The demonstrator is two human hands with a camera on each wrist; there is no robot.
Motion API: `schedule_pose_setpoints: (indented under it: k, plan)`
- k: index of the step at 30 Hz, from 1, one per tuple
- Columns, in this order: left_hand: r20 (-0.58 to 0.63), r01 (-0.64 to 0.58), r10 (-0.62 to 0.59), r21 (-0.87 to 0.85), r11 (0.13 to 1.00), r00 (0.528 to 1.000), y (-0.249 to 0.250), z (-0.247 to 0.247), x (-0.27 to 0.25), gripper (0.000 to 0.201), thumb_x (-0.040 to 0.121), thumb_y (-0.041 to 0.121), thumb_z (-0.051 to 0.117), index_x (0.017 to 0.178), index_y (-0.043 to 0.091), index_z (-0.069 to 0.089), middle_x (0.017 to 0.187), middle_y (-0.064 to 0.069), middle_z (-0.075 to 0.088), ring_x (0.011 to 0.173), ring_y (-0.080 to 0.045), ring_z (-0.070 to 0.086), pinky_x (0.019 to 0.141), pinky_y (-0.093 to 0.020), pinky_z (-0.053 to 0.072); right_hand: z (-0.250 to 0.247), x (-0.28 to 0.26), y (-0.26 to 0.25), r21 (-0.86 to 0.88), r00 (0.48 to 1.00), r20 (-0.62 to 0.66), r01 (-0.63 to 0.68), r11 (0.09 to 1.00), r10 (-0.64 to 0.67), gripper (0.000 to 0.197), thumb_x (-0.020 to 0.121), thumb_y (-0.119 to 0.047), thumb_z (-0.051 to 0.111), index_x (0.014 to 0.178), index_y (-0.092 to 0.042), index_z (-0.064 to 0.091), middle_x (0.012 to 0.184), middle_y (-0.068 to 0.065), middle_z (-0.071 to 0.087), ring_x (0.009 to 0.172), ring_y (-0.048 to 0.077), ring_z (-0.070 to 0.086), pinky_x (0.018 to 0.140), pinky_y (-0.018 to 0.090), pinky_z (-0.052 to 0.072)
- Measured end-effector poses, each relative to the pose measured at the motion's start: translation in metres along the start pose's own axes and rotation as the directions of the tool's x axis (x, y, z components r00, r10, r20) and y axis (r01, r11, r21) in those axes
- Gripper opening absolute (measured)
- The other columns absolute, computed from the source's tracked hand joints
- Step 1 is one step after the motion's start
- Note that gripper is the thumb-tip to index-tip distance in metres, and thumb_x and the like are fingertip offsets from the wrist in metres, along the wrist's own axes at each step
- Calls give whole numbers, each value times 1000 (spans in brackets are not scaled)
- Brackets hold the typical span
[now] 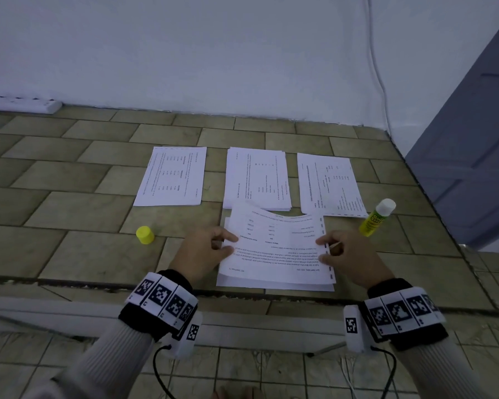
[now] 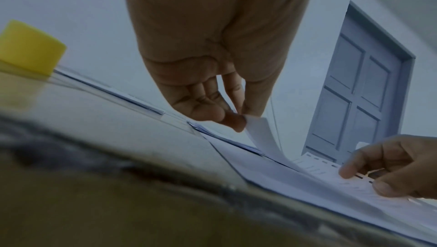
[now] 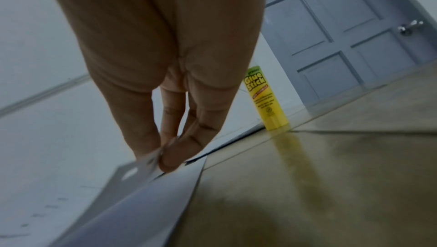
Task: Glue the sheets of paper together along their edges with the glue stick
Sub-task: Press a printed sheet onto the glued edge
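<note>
sheet [image 1: 277, 243] being laid on near stack [image 1: 274, 285] on floor, far edge bowed up. left hand [image 1: 205, 251] pinches its left edge, right hand [image 1: 347, 254] pinches punched right edge. glue stick [image 1: 376, 217] upright, uncapped, just right of hands; cap [image 1: 145, 235] to left. likely aligning step; next: square edges, press flat.

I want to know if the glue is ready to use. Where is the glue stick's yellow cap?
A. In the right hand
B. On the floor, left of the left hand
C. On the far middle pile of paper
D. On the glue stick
B: the yellow cap stands alone on the tiles left of the left hand, while the glue stick stands uncapped on the right.
</note>
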State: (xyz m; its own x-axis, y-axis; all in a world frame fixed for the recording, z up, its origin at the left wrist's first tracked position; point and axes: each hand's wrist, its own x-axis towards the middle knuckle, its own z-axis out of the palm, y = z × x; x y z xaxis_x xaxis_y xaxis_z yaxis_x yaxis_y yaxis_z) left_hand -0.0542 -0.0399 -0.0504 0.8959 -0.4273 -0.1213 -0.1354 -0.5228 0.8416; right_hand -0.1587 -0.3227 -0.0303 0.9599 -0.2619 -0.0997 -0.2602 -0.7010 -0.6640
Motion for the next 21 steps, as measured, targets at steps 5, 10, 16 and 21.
schedule_pose_setpoints:
  k: [5,10,16,21]
  plan:
    - [-2,-24,24,103,994,1000,3,2,-3,21,85,11,73,92,29,66,49,17,47,52,4,49,54,-7,36,8,0,5,-145,999,37,-20,989,26,30,80,-8,72,109,-15,65,104,0,59,85,8,57,74,14,47]
    - [7,-29,28,203,979,1000,3,1,-7,31,84,15,74,112,23,64,98,15,57,79,10,51,61,-3,40,11,-1,6,-181,999,33,-12,983,18,32,80,-8,72,110,-18,64,104,1,55,87,13,57,82,26,51]
    - [2,-13,12,205,979,1000,1,0,-6,31,81,17,77,106,29,62,91,16,56,79,1,54,62,-7,39,9,-2,7,-157,999,51,-3,988,11,31,78,-5,73,106,-16,66,99,3,55,84,17,57,80,25,50]
    - [4,-17,17,188,982,1000,0,0,-7,31,80,16,79,105,27,64,92,15,56,80,1,56,62,-7,41,8,-3,8,-133,999,50,4,991,2,30,77,-4,74,105,-14,67,100,4,55,84,16,57,80,24,51]
